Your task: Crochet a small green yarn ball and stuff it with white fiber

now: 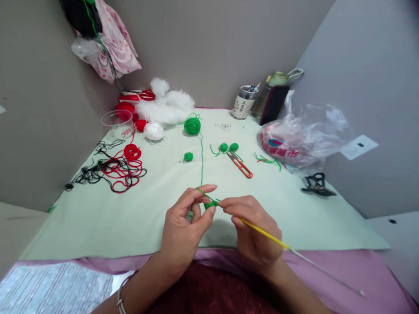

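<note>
Between thumb and fingers, my left hand (186, 221) pinches a small green crochet piece (209, 205). Green yarn (202, 162) runs over its raised forefinger and back to a green yarn ball (192, 126). A crochet hook (264, 233) with a yellow grip and a long metal shaft is in my right hand (257, 229), its tip end meeting the green piece. Just where the tip sits in the stitches is too small to tell. Beyond my hands lie a small green crocheted ball (188, 156), two more green balls (228, 147) and orange-handled thread snips (241, 165).
At left are tangled black and red yarn (120, 168), a clear plastic tub (117, 125), a white yarn ball (154, 131) and white stuffing (166, 105). Toward the right stand a pen jar (243, 103), a phone (274, 105), a plastic bag (299, 136) and a black hair claw (317, 185).
</note>
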Motion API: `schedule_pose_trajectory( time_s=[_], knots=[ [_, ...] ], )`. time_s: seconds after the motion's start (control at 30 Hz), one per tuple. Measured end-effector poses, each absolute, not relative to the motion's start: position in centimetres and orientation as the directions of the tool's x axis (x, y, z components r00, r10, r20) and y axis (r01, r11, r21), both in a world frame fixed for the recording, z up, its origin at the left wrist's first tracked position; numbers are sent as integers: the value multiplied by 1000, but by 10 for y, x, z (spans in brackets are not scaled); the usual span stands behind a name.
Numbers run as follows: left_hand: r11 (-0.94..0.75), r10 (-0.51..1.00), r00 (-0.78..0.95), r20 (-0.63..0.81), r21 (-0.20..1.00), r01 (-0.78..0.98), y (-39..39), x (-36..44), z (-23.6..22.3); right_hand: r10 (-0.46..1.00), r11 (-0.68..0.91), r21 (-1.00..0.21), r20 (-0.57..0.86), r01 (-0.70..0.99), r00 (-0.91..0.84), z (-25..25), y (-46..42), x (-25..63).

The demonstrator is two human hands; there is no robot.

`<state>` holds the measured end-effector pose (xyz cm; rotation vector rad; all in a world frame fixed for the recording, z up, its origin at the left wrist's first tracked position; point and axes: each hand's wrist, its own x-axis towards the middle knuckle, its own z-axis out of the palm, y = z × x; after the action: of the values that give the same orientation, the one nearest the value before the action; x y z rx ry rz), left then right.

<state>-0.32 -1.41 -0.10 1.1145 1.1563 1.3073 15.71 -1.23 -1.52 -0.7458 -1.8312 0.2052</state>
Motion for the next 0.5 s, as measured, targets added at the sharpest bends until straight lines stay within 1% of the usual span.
schedule_pose_trajectory(
  time_s=[0.07,0.13,0.2,0.27,0.3,0.33,0.37,0.43,0.47,0.5],
  knots=[
    [23,999,-43,-31,984,-174,-15,0,-1,537,793,-398,814,462,-220,-19,-13,157],
    [96,995,27,-92,948,-302,-15,1,0,505,787,-331,830,521,-236,-23,-14,157],
    [206,977,136,-162,876,-436,-13,1,0,478,773,-259,838,579,-263,-24,-15,159],
    [330,941,247,-232,792,-514,-11,-1,1,474,757,-219,833,616,-285,-24,-15,160],
    [382,920,293,-259,757,-530,-10,-2,2,489,753,-246,829,610,-270,-23,-15,160],
    [419,904,327,-277,731,-539,-9,-4,2,521,752,-317,823,578,-226,-21,-15,160],
    [435,896,345,-281,715,-547,-7,-6,3,565,747,-420,810,516,-158,-19,-15,159],
    [410,908,329,-260,715,-566,-5,-10,4,671,703,-630,742,328,-12,-15,-15,158],
    [383,920,304,-245,724,-574,-4,-11,4,718,669,-706,695,233,41,-13,-15,157],
    [358,931,281,-233,734,-577,-4,-12,4,755,637,-756,652,154,76,-12,-15,156]
  ],
)
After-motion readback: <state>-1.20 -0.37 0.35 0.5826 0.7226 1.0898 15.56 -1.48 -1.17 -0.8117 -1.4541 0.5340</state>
